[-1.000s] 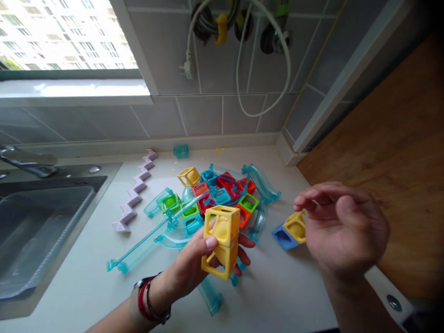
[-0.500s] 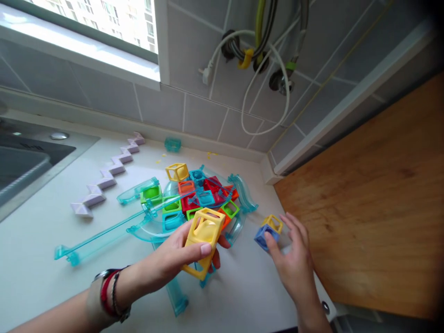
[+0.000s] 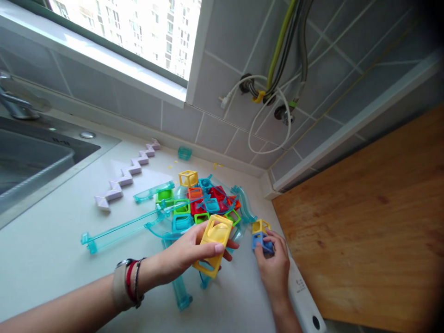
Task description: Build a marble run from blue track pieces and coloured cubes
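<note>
My left hand (image 3: 185, 252) is closed around yellow hollow blocks (image 3: 215, 238), joined end to end and held above the counter. At the right, my right hand (image 3: 275, 266) grips a blue hollow block (image 3: 260, 241) between thumb and fingers. A yellow block (image 3: 261, 225) sits against the blue one's far side. Left of that hand lies a pile of red, green, orange and turquoise hollow blocks (image 3: 182, 223), mixed with clear teal track pieces (image 3: 121, 226). Another yellow block (image 3: 188, 178) stands at the pile's back. My left fingers hide part of the pile.
A lilac zigzag folding toy (image 3: 126, 177) lies on the white counter (image 3: 52, 277) near the sink (image 3: 45, 157). One small teal piece (image 3: 185, 153) rests by the tiled wall. Cables and a plug (image 3: 225, 99) hang there. A wooden panel (image 3: 364, 217) borders the right side.
My right hand has closed on the blue block, which now stands turned, with the yellow one behind it. My left hand still holds its yellow blocks. The view has shifted left.
</note>
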Tool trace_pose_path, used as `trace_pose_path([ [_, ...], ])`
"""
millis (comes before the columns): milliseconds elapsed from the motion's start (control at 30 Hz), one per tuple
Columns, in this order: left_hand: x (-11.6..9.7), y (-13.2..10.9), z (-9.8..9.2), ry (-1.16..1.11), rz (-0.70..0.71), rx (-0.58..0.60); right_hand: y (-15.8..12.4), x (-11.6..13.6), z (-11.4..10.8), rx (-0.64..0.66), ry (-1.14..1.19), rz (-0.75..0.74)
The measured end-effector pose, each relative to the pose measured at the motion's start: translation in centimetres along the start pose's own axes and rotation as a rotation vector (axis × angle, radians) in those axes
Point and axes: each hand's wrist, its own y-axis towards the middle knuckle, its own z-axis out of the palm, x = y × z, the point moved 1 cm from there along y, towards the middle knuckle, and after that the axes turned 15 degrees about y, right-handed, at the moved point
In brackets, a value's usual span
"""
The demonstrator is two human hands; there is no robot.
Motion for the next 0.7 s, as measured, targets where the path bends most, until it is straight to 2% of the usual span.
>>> trace_pose_path([
  [100,0.0,0.0,0.0,-0.018,0.003,0.018,-0.1,0.5,-0.2,-0.119,0.255,0.036],
  [167,0.0,0.0,-0.1,-0.03,0.012,0.023,-0.4,1.7,-0.3,-0.151,0.407,0.016],
  [233,0.1,-0.1,-0.1,-0.033,0.023,0.06,-0.7,3.5,0.1,-0.124,0.514,-0.023],
  [333,0.2,-0.2,-0.1,-0.036,0.045,0.134,-1.3,6.3,1.3,0.019,0.634,-0.059],
  [467,0.2,-0.1,-0.1,-0.136,0.11,0.101,-1.6,8.5,2.9,0.135,0.632,-0.116],
  [600,0.3,0.0,-0.1,-0.303,0.14,0.035,-1.7,8.9,4.2,0.163,0.627,-0.113],
  [700,0.4,0.1,-0.1,-0.349,0.149,-0.006,-2.1,8.9,4.6,0.134,0.55,-0.184],
])
